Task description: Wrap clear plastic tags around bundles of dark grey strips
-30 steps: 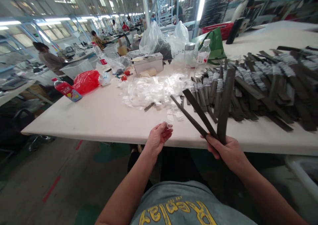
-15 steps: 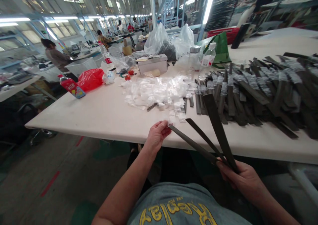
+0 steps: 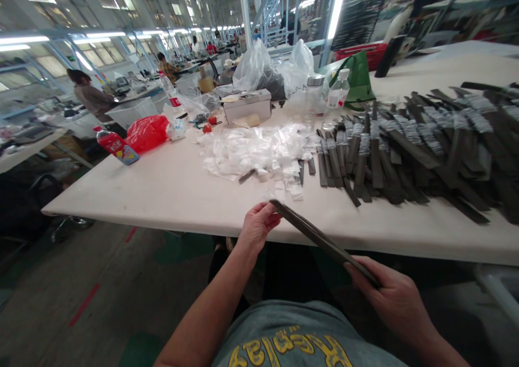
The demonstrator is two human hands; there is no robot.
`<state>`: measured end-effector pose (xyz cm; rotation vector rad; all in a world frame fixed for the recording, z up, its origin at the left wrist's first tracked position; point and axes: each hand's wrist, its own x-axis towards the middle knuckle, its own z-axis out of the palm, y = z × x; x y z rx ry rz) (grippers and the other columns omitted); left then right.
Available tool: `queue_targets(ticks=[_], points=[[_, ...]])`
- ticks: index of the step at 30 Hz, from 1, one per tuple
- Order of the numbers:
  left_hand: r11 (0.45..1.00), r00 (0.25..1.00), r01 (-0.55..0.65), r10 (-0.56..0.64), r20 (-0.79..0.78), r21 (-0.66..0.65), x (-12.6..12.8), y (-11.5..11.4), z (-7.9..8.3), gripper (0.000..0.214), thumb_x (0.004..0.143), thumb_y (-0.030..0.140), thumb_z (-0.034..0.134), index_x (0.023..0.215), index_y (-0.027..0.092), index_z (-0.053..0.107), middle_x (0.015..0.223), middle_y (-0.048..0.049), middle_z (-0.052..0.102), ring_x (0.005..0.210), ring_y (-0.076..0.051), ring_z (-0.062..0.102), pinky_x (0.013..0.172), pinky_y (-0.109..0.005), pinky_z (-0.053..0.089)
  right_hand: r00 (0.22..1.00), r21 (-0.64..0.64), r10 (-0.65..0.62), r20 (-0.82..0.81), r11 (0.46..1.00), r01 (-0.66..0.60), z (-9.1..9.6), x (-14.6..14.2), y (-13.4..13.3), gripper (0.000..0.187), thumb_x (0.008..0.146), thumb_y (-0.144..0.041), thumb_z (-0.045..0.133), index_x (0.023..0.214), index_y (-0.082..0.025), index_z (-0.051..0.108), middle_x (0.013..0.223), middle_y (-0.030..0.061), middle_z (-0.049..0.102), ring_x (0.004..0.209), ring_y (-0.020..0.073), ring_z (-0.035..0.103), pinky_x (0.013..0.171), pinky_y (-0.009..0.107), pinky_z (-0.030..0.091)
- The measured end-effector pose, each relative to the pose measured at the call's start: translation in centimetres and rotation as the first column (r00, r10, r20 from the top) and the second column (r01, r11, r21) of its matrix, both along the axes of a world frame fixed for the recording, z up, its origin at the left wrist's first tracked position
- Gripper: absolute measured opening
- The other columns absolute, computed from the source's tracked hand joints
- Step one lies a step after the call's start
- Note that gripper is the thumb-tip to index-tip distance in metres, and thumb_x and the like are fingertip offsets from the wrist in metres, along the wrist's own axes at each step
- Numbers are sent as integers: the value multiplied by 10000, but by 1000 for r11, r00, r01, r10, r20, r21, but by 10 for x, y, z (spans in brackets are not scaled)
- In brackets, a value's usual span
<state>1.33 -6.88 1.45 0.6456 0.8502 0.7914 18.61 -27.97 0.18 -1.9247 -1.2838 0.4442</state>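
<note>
My right hand point(image 3: 391, 298) grips the near end of a stack of long dark flat strips point(image 3: 320, 240), now closed together into one bundle that slants up to the left. My left hand point(image 3: 257, 225) is closed by the bundle's far tip at the table's front edge, fingers pinched on a small clear bag that barely shows. A heap of small clear plastic bags point(image 3: 255, 149) lies on the white table point(image 3: 162, 188) beyond my left hand. To the right lies a big pile of dark strips with wrapped bands point(image 3: 417, 140).
At the back stand a white box point(image 3: 247, 106), two clear bottles point(image 3: 339, 88), a green bag point(image 3: 357, 78), clear plastic sacks point(image 3: 259, 67), a red bag point(image 3: 146, 132) and a red-labelled bottle point(image 3: 115, 144). People work at tables far left.
The three fanned strips in my right hand have been closed into one bundle and lowered toward my left hand, whose fingers now meet the bundle's tip.
</note>
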Motion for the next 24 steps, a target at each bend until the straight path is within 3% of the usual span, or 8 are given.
queue_targets(ticks=[5,9,10,13,15,17,21,24], points=[[998,999,48,-47,-27,44,8,-27,-7,314,566,356,834,683,153,625,626,17,635,557,-97,574,597,-230,447,994,71,45,98,996,-52,-7,-15,15,224,829,-350,543,952,-241,695,857,29,741,719,224,690,648,296,510],[931,943,332,-323,-79,153,14,-53,-5,281,589,334,822,748,133,706,704,-34,684,650,-140,594,648,-251,453,997,106,65,41,992,-69,2,-26,37,232,866,-379,521,921,-222,683,783,32,720,676,206,665,648,289,495],[923,937,349,-340,-80,160,15,-53,-1,324,587,345,825,810,135,721,771,-50,703,691,-154,607,671,-258,460,998,107,67,18,992,-69,5,-28,42,248,877,-402,512,902,-220,679,732,26,704,640,198,649,629,284,488],[975,991,134,-137,4,178,17,-36,11,436,609,412,808,958,168,714,927,-65,713,762,-160,626,727,-267,470,996,77,70,-58,995,-65,9,-32,49,315,901,-468,478,802,-218,643,592,4,627,519,171,580,543,270,456],[975,998,-43,34,44,218,19,-26,16,397,622,424,796,916,168,720,908,-57,712,771,-155,625,752,-263,465,992,56,70,-109,996,-65,8,-34,53,351,909,-489,458,745,-217,607,564,-4,599,464,156,544,497,264,434],[964,1000,-23,24,0,264,23,-28,13,331,622,410,800,813,149,728,798,-45,705,732,-156,613,743,-264,458,987,55,76,-143,996,-69,7,-35,58,355,909,-494,454,740,-216,595,563,-7,598,438,149,530,481,264,427],[947,973,228,-229,-23,227,28,-55,-2,333,700,455,737,753,127,715,619,-30,642,549,-140,534,575,-280,438,982,112,97,-162,991,-80,5,-35,68,335,900,-496,470,792,-211,609,583,-7,609,452,157,548,509,275,447],[976,992,82,-99,76,203,22,-48,0,302,717,403,741,880,150,714,717,-31,677,618,-136,580,628,-263,467,973,107,125,-193,989,-105,1,-36,69,354,910,-499,457,749,-212,586,580,-8,594,455,155,549,500,271,441]])
